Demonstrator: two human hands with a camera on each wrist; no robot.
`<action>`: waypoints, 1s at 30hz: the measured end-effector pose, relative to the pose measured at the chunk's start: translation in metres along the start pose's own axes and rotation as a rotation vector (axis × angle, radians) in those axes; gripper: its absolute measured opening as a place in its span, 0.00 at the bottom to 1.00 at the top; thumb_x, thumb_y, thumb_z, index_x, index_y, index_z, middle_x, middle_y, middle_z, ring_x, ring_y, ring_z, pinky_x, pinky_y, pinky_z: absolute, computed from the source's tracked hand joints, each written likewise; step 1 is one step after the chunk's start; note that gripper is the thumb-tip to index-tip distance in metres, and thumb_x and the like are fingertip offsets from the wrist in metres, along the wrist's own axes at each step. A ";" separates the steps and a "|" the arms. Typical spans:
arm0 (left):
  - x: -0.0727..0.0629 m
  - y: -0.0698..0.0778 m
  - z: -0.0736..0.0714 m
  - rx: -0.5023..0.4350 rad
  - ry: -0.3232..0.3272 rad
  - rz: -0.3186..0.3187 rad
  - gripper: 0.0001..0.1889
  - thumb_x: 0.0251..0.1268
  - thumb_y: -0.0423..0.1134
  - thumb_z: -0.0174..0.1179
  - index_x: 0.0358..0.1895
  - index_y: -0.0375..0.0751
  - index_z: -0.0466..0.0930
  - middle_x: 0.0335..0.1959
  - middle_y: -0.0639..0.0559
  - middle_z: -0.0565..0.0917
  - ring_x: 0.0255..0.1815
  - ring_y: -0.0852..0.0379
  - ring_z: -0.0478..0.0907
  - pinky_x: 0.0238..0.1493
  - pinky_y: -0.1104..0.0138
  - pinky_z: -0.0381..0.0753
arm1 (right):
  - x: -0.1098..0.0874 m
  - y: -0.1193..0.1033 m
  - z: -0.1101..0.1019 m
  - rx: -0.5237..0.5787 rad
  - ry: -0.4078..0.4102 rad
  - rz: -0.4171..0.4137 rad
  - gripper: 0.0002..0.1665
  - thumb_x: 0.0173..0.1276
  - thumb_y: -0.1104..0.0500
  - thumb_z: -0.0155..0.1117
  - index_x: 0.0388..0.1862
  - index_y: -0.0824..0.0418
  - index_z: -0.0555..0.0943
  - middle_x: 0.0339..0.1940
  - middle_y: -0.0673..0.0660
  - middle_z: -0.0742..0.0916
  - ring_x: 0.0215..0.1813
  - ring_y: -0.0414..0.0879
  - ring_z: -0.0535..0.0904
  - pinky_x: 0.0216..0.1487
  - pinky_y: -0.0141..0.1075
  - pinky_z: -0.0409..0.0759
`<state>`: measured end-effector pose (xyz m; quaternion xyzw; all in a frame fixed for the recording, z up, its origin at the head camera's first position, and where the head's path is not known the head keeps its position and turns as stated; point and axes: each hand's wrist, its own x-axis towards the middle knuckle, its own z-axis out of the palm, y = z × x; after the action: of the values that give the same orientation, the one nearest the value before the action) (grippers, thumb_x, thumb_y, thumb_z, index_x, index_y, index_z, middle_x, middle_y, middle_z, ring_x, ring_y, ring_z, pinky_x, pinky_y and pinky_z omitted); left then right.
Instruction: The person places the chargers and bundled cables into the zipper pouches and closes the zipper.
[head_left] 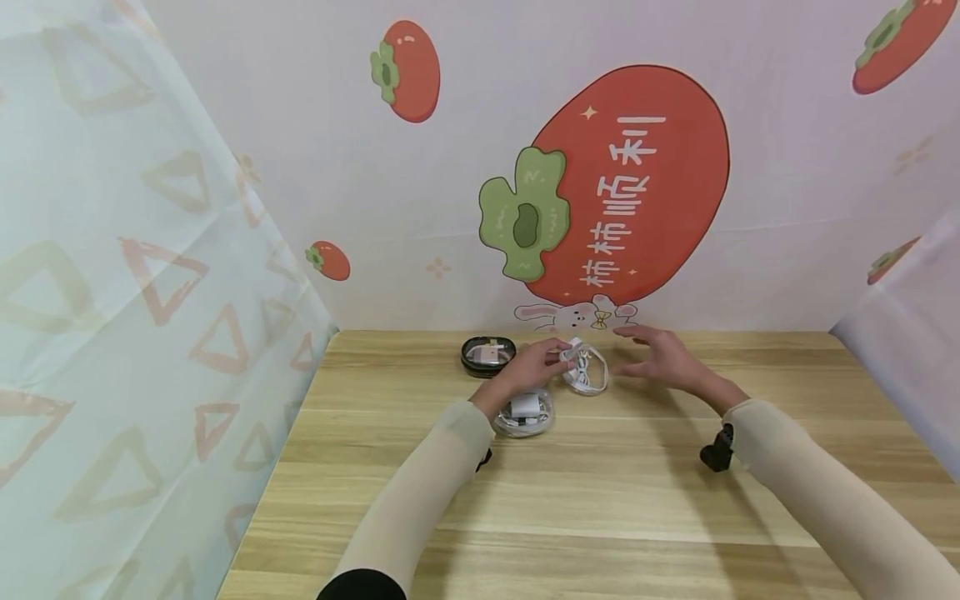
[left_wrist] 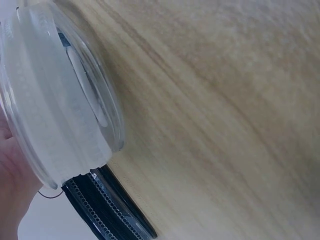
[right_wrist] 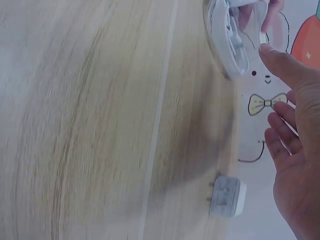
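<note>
In the head view, my left hand [head_left: 531,367] pinches the upper left edge of a small clear zip pouch [head_left: 595,387] with a coiled white cable inside. That pouch [right_wrist: 231,45] stands tilted in the right wrist view, with left fingertips at its upper end. My right hand [head_left: 663,358] is just to the right of it, fingers apart and loosely bent with nothing between them. Its thumb tip comes close to the pouch in the right wrist view. Below that hand, a white plug adapter [right_wrist: 227,196] lies on the wooden table, hidden in the head view.
Under the left wrist lies a round clear pouch [head_left: 525,427] holding a white charger and cable. Behind it sits a black-rimmed pouch [head_left: 487,358]. A patterned cloth wall [head_left: 420,275] rises at the table's [head_left: 570,517] back edge, and another cloth [head_left: 150,333] hangs at left.
</note>
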<state>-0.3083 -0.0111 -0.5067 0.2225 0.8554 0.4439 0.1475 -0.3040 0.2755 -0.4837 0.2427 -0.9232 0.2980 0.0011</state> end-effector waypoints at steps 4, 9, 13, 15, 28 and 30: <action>0.000 0.000 -0.001 0.002 0.000 -0.005 0.22 0.81 0.44 0.61 0.71 0.41 0.76 0.69 0.44 0.83 0.71 0.52 0.80 0.67 0.65 0.80 | -0.003 0.004 -0.005 -0.014 0.015 0.025 0.47 0.57 0.54 0.87 0.72 0.69 0.77 0.71 0.71 0.81 0.70 0.72 0.77 0.67 0.67 0.76; -0.002 0.002 -0.001 0.002 -0.005 -0.007 0.23 0.81 0.44 0.61 0.72 0.41 0.76 0.68 0.43 0.83 0.70 0.51 0.80 0.66 0.65 0.81 | -0.008 0.008 -0.011 -0.025 0.039 0.023 0.47 0.56 0.57 0.87 0.71 0.71 0.77 0.70 0.73 0.81 0.69 0.72 0.77 0.68 0.68 0.75; -0.004 0.003 -0.002 0.015 -0.010 -0.007 0.23 0.82 0.45 0.60 0.73 0.41 0.75 0.68 0.43 0.83 0.71 0.52 0.80 0.67 0.65 0.81 | -0.012 0.013 -0.015 -0.026 0.045 0.042 0.47 0.57 0.56 0.87 0.72 0.70 0.76 0.70 0.73 0.80 0.71 0.71 0.74 0.70 0.69 0.71; -0.005 0.003 -0.002 0.018 -0.013 -0.004 0.23 0.82 0.45 0.60 0.73 0.41 0.75 0.68 0.43 0.83 0.71 0.52 0.80 0.67 0.65 0.81 | -0.014 0.016 -0.017 -0.029 0.043 0.051 0.47 0.58 0.56 0.86 0.73 0.69 0.76 0.71 0.73 0.80 0.72 0.71 0.73 0.71 0.70 0.70; -0.007 0.006 -0.003 0.028 -0.015 -0.009 0.22 0.82 0.45 0.59 0.72 0.42 0.76 0.67 0.44 0.84 0.70 0.52 0.80 0.67 0.64 0.81 | -0.027 0.036 -0.029 -0.053 0.040 0.095 0.43 0.61 0.55 0.84 0.71 0.71 0.77 0.70 0.75 0.80 0.68 0.73 0.75 0.65 0.69 0.74; -0.007 0.006 -0.003 0.032 -0.014 -0.009 0.22 0.82 0.45 0.59 0.71 0.42 0.76 0.67 0.44 0.84 0.70 0.52 0.80 0.67 0.64 0.81 | -0.029 0.040 -0.029 -0.044 0.027 0.108 0.43 0.63 0.56 0.83 0.72 0.71 0.76 0.70 0.76 0.79 0.68 0.74 0.75 0.65 0.70 0.74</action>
<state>-0.3023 -0.0138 -0.5000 0.2239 0.8623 0.4280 0.1521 -0.3008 0.3324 -0.4857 0.1883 -0.9413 0.2803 0.0030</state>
